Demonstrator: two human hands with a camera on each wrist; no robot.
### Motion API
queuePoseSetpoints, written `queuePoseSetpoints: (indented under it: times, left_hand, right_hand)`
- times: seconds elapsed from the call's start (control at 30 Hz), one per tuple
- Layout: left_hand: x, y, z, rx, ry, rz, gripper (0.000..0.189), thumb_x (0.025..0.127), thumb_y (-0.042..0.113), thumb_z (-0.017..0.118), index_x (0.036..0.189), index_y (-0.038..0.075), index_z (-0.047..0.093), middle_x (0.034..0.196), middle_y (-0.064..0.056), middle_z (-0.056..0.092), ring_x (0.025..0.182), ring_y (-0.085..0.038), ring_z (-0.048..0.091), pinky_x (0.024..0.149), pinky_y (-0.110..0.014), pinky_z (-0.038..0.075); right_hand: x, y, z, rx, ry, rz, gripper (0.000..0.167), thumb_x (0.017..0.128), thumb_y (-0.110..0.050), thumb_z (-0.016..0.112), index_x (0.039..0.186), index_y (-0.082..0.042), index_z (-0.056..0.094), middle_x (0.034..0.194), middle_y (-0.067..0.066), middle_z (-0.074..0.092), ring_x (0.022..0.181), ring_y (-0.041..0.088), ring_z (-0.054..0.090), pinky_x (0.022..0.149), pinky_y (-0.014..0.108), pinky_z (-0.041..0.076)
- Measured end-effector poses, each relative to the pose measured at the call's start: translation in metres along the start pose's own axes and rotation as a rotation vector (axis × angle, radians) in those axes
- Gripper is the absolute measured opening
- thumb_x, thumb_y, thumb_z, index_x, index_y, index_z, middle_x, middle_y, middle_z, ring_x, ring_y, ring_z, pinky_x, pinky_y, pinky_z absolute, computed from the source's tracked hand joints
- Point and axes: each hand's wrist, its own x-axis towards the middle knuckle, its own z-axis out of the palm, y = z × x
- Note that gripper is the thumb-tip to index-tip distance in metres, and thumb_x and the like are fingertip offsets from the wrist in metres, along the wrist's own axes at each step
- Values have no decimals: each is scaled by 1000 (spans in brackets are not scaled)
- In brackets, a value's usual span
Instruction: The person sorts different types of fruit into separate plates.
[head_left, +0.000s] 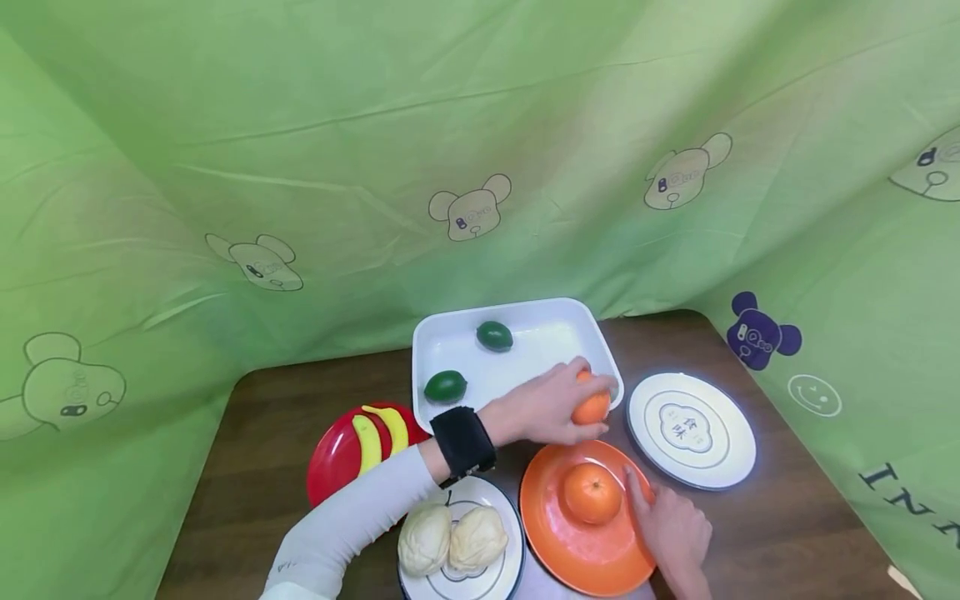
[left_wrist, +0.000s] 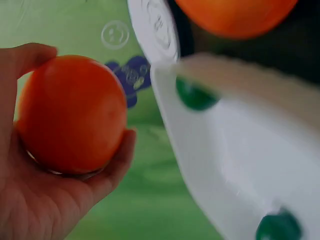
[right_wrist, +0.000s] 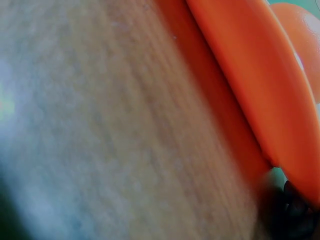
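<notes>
Orange (head_left: 591, 409), right of centre in the frame, is clamped between the fingers and thumb of our left hand (head_left: 557, 405), by the lower right corner of the white tray (head_left: 551, 329). Our right hand (head_left: 675, 527) grips the rim of the orange plate (head_left: 551, 537) at lower right; we cannot tell how every finger lies. We judge the step a carry; the next move calls for steady pressure and clearance from the tray rim. We work on a brown wood-grain table (head_left: 780, 533), walled by green printed cloth (head_left: 337, 158).

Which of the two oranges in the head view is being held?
The upper orange, gripped by the left hand; the lower orange sits on the orange plate, untouched by either hand.
</notes>
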Motion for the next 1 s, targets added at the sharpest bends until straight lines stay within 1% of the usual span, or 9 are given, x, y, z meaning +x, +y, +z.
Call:
queuePoseSetpoints:
  times: [0.07,0.17,0.27,0.33,0.5,0.63,0.7,0.87,1.0]
  left_hand:
    - [-4,2,9,-6,-61,14,56,95,45,67,146,26,52,131,-6,46,100,-12,48,69,-12,44]
    - [-9,2,22,-43,-117,12,54,95,41,69,144,28,53,133,-5,44,103,-12,47,70,-11,44]
    - [-13,1,33,-68,-151,7,52,94,40,70,142,28,53,133,-3,44,103,-11,47,70,-10,44]
    - [-17,0,39,-84,-172,-3,53,94,41,70,143,28,53,133,-2,44,104,-11,47,70,-10,44]
    - [-27,-3,51,-124,-207,-3,57,95,45,70,145,26,51,132,0,44,107,-10,46,75,-12,44]
    - [-34,-5,58,-102,-212,20,60,94,50,69,145,24,51,131,0,46,107,-9,48,79,-14,44]
    - [-36,-6,61,-89,-222,27,62,94,51,69,145,23,50,130,0,47,107,-9,48,83,-15,43]
    - [-39,-8,67,-124,-282,-8,62,95,50,70,146,23,47,131,1,47,107,-7,49,85,-15,43]
    - [-38,-6,66,-114,-304,-18,58,94,49,70,143,26,48,130,2,47,108,-8,48,84,-15,44]
  right_hand:
    - [0,1,0,1,-6,-5,70,100,-68,43,59,-12,47,50,2,40,45,21,43,49,32,31]
    - [1,3,1,-2,-9,-7,69,100,-67,43,60,-11,49,51,2,39,46,21,44,49,33,31]
    - [0,4,1,-5,-6,-2,71,99,-70,41,60,-11,47,51,3,40,47,23,44,49,34,31]
    - [0,4,0,-3,-21,4,72,99,-71,39,60,-11,44,51,3,40,47,23,44,49,34,31]
    - [0,4,-2,3,-51,9,74,98,-74,34,61,-12,44,52,4,42,47,23,45,48,34,32]
    - [1,3,-4,-7,-59,-6,74,99,-74,34,62,-11,46,53,4,42,48,23,46,48,35,32]
    - [2,3,-5,-15,-70,-10,74,99,-74,35,64,-10,51,53,4,42,49,23,46,49,35,32]
    - [4,2,-7,-48,-106,-8,73,101,-71,33,66,-10,55,53,3,43,50,22,46,50,33,32]
    - [4,1,-8,-56,-100,-15,72,102,-70,31,63,-12,49,53,2,43,49,22,46,50,33,32]
